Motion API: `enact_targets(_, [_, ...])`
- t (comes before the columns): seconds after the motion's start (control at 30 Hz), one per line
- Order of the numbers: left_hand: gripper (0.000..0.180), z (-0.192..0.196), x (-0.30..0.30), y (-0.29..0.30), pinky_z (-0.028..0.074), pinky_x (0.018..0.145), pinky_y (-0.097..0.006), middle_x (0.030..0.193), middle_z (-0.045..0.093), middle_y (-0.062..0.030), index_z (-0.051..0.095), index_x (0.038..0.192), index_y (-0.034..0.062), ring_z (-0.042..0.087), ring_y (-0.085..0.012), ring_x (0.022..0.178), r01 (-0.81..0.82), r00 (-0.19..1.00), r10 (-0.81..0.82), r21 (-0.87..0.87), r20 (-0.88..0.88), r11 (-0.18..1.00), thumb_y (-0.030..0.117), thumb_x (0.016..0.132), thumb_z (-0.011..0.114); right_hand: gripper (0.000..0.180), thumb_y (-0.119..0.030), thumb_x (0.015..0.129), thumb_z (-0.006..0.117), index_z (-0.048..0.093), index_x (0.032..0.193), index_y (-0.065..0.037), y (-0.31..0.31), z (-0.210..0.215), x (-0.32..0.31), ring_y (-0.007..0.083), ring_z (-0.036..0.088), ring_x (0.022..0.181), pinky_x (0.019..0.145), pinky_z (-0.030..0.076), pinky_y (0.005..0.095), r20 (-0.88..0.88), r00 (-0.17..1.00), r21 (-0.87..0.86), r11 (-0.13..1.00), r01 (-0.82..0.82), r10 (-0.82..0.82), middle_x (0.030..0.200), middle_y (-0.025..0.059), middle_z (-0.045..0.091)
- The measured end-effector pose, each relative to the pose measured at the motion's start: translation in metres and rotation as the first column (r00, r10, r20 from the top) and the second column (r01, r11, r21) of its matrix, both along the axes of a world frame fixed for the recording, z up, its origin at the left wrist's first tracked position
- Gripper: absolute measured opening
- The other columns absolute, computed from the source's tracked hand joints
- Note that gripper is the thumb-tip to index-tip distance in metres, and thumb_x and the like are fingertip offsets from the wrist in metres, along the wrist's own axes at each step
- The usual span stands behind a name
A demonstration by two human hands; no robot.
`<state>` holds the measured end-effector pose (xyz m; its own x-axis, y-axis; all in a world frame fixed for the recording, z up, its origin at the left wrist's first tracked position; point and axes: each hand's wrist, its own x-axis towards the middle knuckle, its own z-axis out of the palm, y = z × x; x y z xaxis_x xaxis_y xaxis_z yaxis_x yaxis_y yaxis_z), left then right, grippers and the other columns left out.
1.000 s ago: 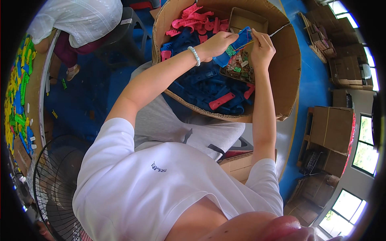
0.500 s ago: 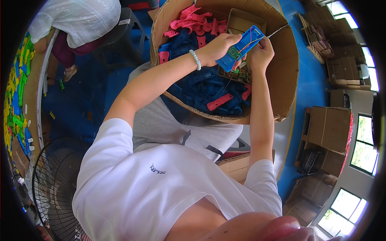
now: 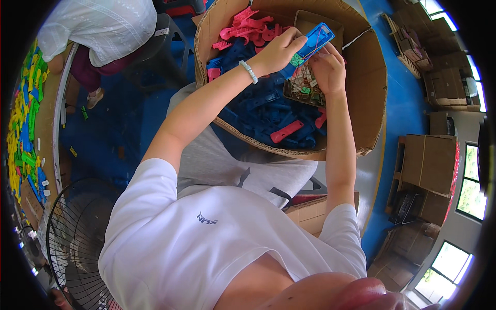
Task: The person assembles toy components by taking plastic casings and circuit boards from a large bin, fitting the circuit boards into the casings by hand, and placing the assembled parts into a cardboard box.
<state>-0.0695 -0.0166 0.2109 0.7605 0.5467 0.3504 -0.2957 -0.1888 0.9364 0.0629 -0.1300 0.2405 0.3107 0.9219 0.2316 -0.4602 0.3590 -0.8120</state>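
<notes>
Far left of a large open cardboard box (image 3: pixel 364 77), a tabletop (image 3: pixel 49 124) carries yellow, green and blue plastic parts (image 3: pixel 28 113). Inside the box, pink plastic pieces (image 3: pixel 245 28) lie heaped at its left, and dark blue pieces (image 3: pixel 258 106) spread across its lower middle. Above the box's middle, the left hand (image 3: pixel 281 50) grips a shallow blue casing (image 3: pixel 316 40), thumb along its upper edge. The casing slants up over the box, with a green circuit board (image 3: pixel 297 60) and thin wires in it. It looks light and stiff, perhaps slippery; board and wires seem fragile, so the long plastic rims appear the safest hold. Below it, inside the box, a small cardboard tray (image 3: pixel 306 21) contains loose circuit boards (image 3: pixel 305 82). Over the box's right part, the right hand (image 3: pixel 330 70) curls its fingers beside the casing; whether they grasp it, I cannot tell.
</notes>
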Motion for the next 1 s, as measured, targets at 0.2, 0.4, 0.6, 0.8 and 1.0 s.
enact_targets(0.2, [0.033, 0.006, -0.004, -0.005, 0.048, 0.066, -0.033, 0.079, 0.064, -0.0156, 0.049, 0.098, 0.0001, 0.065, -0.0235, 0.073, -0.102, 0.995, 0.097, 0.237, 0.03, 0.966, 0.033, 0.099, 0.049, 0.026, 0.005, 0.087, 0.057, 0.058, 0.114, 0.006, -0.001, -0.001, -0.004, 0.0224, 0.062, 0.098, 0.087, 0.049, 0.0384, 0.037, 0.996, -0.054, 0.995, 0.08, -0.078, 0.108, 0.0142, 0.064])
enact_targets(0.4, [0.025, 0.007, -0.01, -0.008, 0.048, 0.072, -0.032, 0.086, 0.064, -0.0136, 0.046, 0.105, 0.001, 0.064, -0.02, 0.08, -0.097, 0.994, 0.108, 0.332, -0.014, 0.938, 0.025, 0.099, 0.049, 0.024, 0.008, 0.085, 0.061, 0.059, 0.109, 0.004, 0.0, -0.006, -0.012, 0.0198, 0.062, 0.093, 0.085, 0.049, 0.0353, 0.031, 0.991, -0.014, 0.992, 0.128, -0.127, 0.104, 0.012, 0.065])
enact_targets(0.6, [0.026, -0.001, -0.013, -0.013, 0.049, 0.075, -0.033, 0.09, 0.065, -0.0171, 0.042, 0.111, 0.0008, 0.067, -0.024, 0.087, -0.112, 0.994, 0.105, 0.339, 0.04, 0.934, 0.022, 0.098, 0.051, 0.024, 0.01, 0.084, 0.062, 0.059, 0.107, 0.003, 0.003, -0.014, -0.023, 0.0187, 0.063, 0.089, 0.082, 0.05, 0.0331, -0.006, 0.97, 0.056, 0.969, 0.242, -0.243, 0.097, 0.01, 0.066])
enact_targets(0.8, [0.033, -0.004, -0.001, -0.008, 0.048, 0.079, -0.031, 0.095, 0.059, -0.011, 0.043, 0.118, 0.0026, 0.061, -0.0171, 0.086, -0.16, 0.985, 0.125, 0.37, 0.117, 0.915, 0.025, 0.097, 0.054, 0.031, 0.004, 0.083, 0.067, 0.057, 0.111, -0.001, -0.008, 0.003, -0.02, 0.018, 0.065, 0.077, 0.065, 0.053, 0.0288, 0.288, 0.894, -0.021, 0.931, 0.364, -0.343, 0.091, 0.0093, 0.066])
enact_targets(1.0, [0.035, 0.051, -0.006, -0.049, 0.045, 0.083, -0.028, 0.11, 0.054, -0.0085, 0.045, 0.125, 0.0005, 0.055, -0.0153, 0.092, -0.065, 0.961, -0.052, 0.402, 0.272, 0.913, 0.023, 0.099, 0.05, 0.034, 0.008, 0.082, 0.063, 0.053, 0.114, 0.0, -0.058, 0.066, -0.041, 0.0118, 0.058, 0.094, 0.085, 0.048, 0.028, 0.546, 0.665, 0.184, 0.848, 0.498, -0.509, 0.098, 0.0042, 0.06])
